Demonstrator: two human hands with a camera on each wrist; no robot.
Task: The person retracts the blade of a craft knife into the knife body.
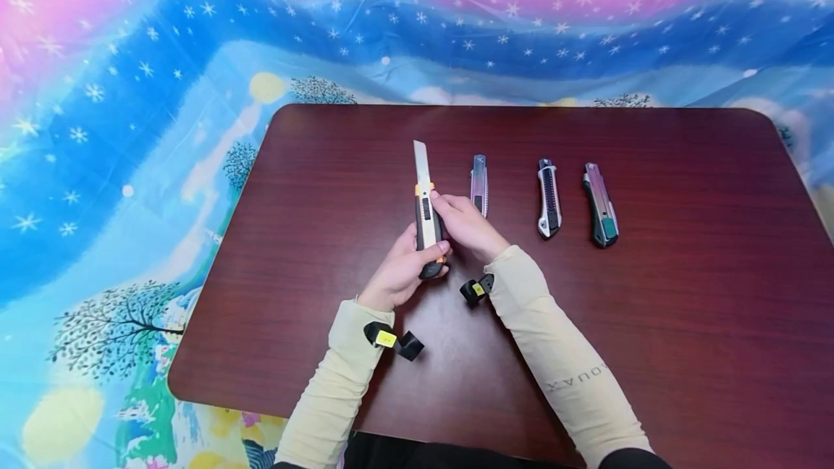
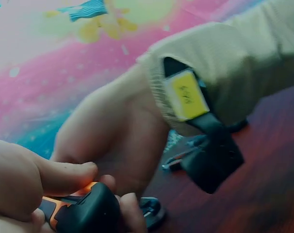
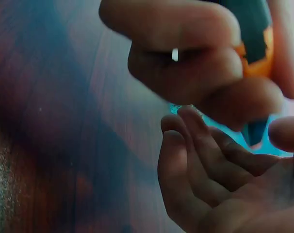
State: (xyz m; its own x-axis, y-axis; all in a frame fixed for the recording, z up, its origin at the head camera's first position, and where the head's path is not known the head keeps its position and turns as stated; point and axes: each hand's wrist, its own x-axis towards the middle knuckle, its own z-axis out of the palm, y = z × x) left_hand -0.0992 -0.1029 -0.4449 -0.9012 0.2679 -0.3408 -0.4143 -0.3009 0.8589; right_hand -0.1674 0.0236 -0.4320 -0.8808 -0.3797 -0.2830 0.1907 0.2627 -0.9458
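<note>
My left hand [image 1: 407, 266] grips a large utility knife [image 1: 424, 208] by its black rear end, the thumb lying across the body. The knife has a silver face, black sides, yellow-orange trim and a dark slider. Its wide blade [image 1: 421, 161] sticks out, pointing to the far side of the table. At the knife's front part, my right hand [image 1: 465, 221] has its thumb on the edge beside the slider. In the right wrist view the right fingers [image 3: 215, 170] curve loosely under the knife, whose front end shows between thumb and index finger.
Right of the hands lie a slim purple-tinted utility knife [image 1: 479, 179], partly behind my right hand, a silver and black one [image 1: 549, 197] and one with a green slider [image 1: 599, 205]. All rest on a dark red-brown table [image 1: 691, 295]. Behind it hangs a printed cloth [image 1: 417, 35].
</note>
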